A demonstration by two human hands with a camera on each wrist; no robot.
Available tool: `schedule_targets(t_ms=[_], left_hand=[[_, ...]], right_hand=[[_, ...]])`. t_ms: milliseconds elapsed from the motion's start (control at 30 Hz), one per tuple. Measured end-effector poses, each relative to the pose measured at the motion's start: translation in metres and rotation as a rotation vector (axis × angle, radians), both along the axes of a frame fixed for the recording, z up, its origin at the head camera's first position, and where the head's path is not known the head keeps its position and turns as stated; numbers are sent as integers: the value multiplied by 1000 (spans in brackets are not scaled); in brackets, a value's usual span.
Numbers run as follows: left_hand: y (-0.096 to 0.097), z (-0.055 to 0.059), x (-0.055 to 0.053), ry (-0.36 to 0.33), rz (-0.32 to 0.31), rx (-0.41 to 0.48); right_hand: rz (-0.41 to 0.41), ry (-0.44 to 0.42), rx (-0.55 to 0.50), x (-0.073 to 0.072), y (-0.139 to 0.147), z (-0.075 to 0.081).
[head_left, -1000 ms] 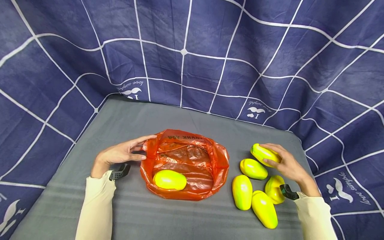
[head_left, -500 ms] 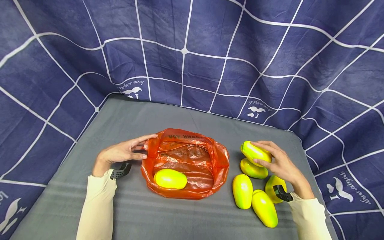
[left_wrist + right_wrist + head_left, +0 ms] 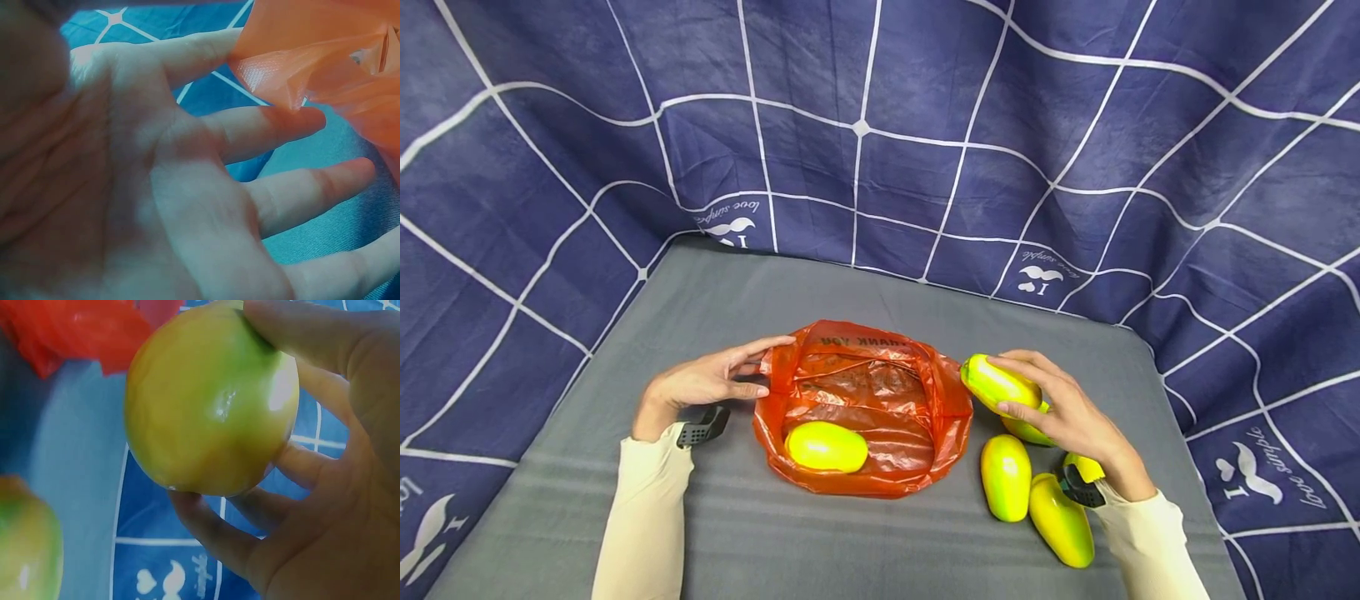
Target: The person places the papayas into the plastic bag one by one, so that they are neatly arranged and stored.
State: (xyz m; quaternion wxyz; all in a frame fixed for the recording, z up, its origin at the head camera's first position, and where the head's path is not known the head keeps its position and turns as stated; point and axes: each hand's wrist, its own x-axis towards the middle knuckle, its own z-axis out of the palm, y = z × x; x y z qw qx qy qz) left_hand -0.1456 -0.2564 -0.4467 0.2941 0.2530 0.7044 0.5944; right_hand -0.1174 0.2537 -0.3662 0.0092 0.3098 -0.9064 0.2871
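Note:
A red plastic bag (image 3: 857, 487) printed THANK YOU lies with its mouth spread, and one yellow-green mango (image 3: 826, 447) is inside near its front side. My left hand (image 3: 709, 383) touches the bag's left edge with fairly straight, spread fingers; the left wrist view has the orange-looking plastic (image 3: 312, 59) against the fingertips. My right hand (image 3: 1056, 404) grips another mango (image 3: 1000, 383) between thumb and fingers, just right of the bag's right rim. In the right wrist view this mango (image 3: 209, 406) fills the grasp, with fingers curled round its far side.
Several mangoes lie on the grey tabletop to the right: one (image 3: 1028, 429) partly hidden under my right hand, one upright-lying mango (image 3: 1006, 477), one mango (image 3: 1062, 521) near the front and one (image 3: 1084, 467) behind the wrist strap. A blue white-lined curtain (image 3: 895, 183) encloses the table (image 3: 820, 542).
My right hand has moved left with the mango, from above the group of mangoes to beside the bag's right rim. The left hand and the bag have hardly moved.

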Motion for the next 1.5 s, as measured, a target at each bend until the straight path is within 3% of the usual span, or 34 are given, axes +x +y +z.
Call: schedule_targets(t_ms=[233, 733, 1000, 1267, 1500], left_hand=[[0, 0, -1, -15, -2, 5], [-1, 0, -1, 13, -11, 5], [-1, 0, -2, 15, -20, 5], [0, 3, 0, 32, 10, -25], [-1, 4, 1, 29, 3, -9]], right_hand=[[78, -71, -5, 3, -23, 0], [151, -108, -16, 10, -59, 1], [221, -121, 12, 16, -81, -10], [306, -116, 19, 19, -97, -28], [318, -136, 33, 21, -98, -44]])
